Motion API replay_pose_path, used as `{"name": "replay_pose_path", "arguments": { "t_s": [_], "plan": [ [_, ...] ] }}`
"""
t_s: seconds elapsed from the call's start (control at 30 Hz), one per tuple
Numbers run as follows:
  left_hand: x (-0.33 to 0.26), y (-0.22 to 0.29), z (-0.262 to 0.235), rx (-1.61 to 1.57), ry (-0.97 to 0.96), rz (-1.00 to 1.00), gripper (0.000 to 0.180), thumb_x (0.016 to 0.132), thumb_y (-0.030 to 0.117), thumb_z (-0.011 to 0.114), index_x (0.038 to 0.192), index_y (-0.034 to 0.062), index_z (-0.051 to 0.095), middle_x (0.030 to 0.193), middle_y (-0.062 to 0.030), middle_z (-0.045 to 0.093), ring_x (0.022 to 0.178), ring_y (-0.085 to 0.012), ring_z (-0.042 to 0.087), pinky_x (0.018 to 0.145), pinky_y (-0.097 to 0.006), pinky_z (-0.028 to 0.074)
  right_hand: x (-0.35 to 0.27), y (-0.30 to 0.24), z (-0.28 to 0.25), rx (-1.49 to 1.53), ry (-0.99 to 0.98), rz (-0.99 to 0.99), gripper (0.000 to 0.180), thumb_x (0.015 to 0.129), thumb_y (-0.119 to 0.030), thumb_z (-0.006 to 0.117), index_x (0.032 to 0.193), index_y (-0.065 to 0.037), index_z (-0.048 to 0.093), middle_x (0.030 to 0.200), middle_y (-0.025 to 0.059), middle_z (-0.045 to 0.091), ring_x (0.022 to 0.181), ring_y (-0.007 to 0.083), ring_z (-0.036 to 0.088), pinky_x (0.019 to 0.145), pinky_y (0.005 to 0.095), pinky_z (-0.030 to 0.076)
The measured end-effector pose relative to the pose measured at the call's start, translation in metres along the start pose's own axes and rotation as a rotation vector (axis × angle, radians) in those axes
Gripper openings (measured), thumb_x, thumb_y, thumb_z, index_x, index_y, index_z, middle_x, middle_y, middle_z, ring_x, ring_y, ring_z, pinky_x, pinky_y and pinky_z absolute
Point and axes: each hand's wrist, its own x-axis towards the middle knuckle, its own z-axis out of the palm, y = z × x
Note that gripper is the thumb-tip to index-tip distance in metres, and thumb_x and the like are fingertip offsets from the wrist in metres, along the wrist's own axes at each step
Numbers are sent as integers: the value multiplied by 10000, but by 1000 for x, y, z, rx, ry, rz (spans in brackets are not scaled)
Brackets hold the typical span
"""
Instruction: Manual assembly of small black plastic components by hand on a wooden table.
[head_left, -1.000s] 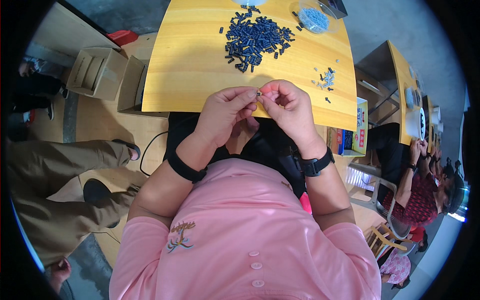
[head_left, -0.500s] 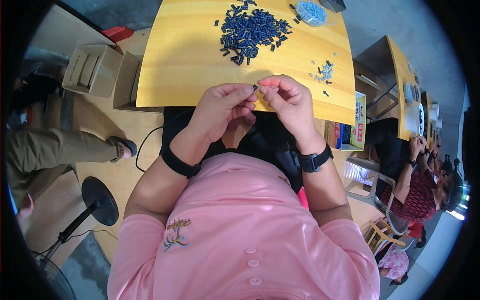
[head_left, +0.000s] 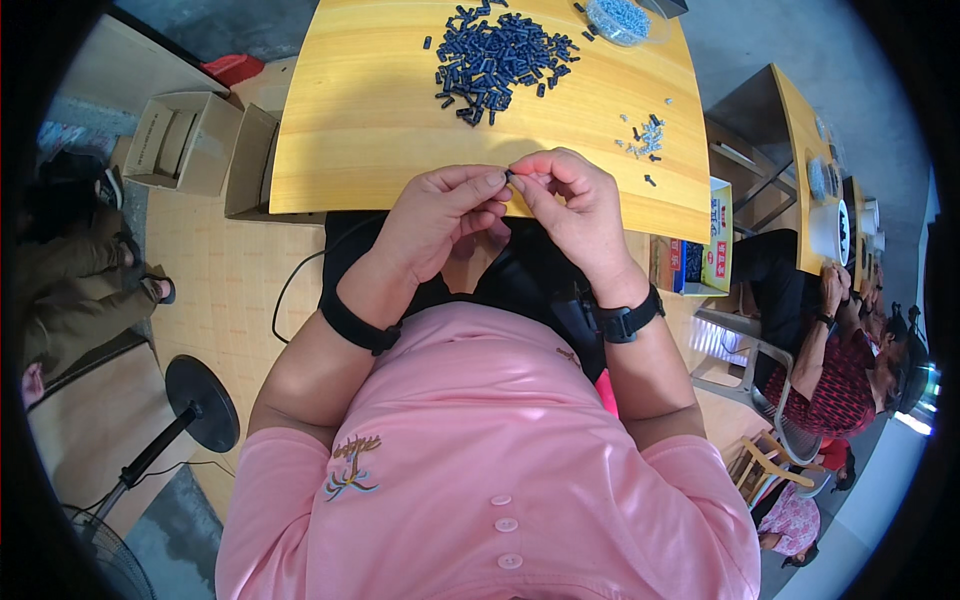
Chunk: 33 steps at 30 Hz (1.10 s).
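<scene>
My left hand [head_left: 445, 215] pinches a small black plastic piece [head_left: 509, 177] between thumb and forefinger, just above the near edge of the wooden table [head_left: 370, 160]. From the other side, my right hand [head_left: 575, 205] brings its closed thumb and forefinger against the end of that piece. Whatever sits between the right fingertips is too small and covered to make out. Ahead lies a loose pile of similar black pieces [head_left: 495, 65]. Several small silvery parts [head_left: 645, 138] are scattered to the right, a few dark ones among them.
At the far right of the table stands a clear tub of light-blue parts [head_left: 618, 20]. A colourful box [head_left: 712, 250] is beside the table's right edge. Cardboard boxes [head_left: 185, 140] and a black fan stand [head_left: 200, 403] are at left. Co-workers sit on the right [head_left: 825, 390].
The right fingertips have closed in on the black piece, now touching it. At left, another person's leg has shifted back toward the rim.
</scene>
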Motion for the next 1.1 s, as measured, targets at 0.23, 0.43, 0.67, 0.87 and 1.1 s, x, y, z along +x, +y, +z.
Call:
{"name": "replay_pose_path", "arguments": {
  "t_s": [0.23, 0.43, 0.67, 0.87, 1.1],
  "plan": [
    [2, 1, -3, 7, -10, -11, 184, 901, 151, 612, 1007, 8, 660, 855, -39, 664, 716, -78, 612, 633, -183, 506, 6, -10, -3, -138, -56, -77, 142, 777, 2, 644, 914, -35, 657, 720, 58, 576, 599, 130, 540, 574, 233, 445],
    [2, 3, -5, -213, -81, -6, 200, 900, 96, 595, 1069, -6, 630, 920, -57, 654, 758, -87, 607, 692, -202, 508, 6, -11, 0, -202, -74, -102, 129, 761, -23, 658, 886, -35, 631, 724, 68, 564, 614, 151, 563, 563, 251, 459],
    [1, -4, -1, -65, -66, 158, 267, 866, 27, 616, 1132, 7, 612, 981, -52, 643, 833, -99, 605, 775, -225, 503, 2, -11, 5, -212, -21, -113, 108, 756, -19, 663, 853, -38, 621, 734, 69, 563, 622, 152, 575, 556, 247, 472],
    [0, -1, 4, -34, -31, 147, 284, 855, 18, 626, 1138, 10, 613, 1020, -59, 636, 894, -107, 601, 804, -234, 498, 0, -6, 7, -219, 2, -131, 118, 757, -8, 660, 858, -37, 607, 732, 73, 557, 638, 159, 578, 559, 253, 475],
    [1, -4, 11, 305, 54, 321, 353, 851, 26, 628, 1196, 21, 557, 947, -31, 608, 839, -87, 582, 784, -221, 491, -5, -3, 7, -210, 19, -108, 115, 763, -7, 658, 853, -33, 592, 728, 76, 550, 619, 166, 570, 555, 260, 470]
  ]
}}
